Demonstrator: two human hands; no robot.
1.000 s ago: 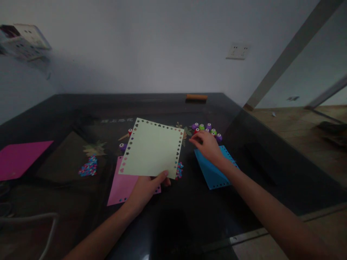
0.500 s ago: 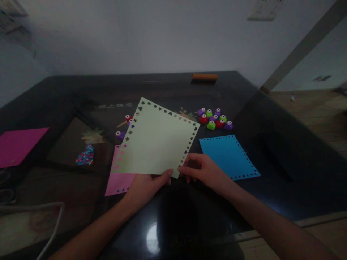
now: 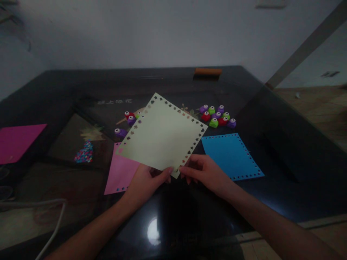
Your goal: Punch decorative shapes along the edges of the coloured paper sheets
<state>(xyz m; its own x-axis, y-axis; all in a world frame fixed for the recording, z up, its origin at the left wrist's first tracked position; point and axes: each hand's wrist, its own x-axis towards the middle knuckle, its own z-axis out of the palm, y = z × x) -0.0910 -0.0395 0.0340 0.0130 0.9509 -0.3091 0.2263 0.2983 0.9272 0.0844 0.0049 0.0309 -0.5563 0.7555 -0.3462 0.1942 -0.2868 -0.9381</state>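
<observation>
Between my two hands is a pale yellow-green sheet of paper [image 3: 165, 133], tilted up over the table, with small star, heart and flower holes along three of its edges. My left hand [image 3: 151, 177] pinches its lower edge, thumb on top and fingers underneath. At the near corner, my right hand [image 3: 202, 169] grips the right edge between thumb and fingers. Partly covered by the sheet and my left hand lies a pink sheet [image 3: 120, 173] with punched holes. To the right of my right hand rests a blue sheet [image 3: 230, 155], also punched along its edges.
Behind the blue sheet stand several small craft punches [image 3: 217, 115]; more punches [image 3: 130, 118] sit left of the held sheet. A heap of confetti [image 3: 84, 153] and a magenta sheet [image 3: 20, 142] lie leftward. An orange-brown roll [image 3: 208, 72] is at the dark table's [image 3: 284, 144] back edge.
The pale sheet has turned clockwise in my hands, its left corner rising and its top corner shifting right. More of the pink sheet and left punches shows. Both hands keep their hold.
</observation>
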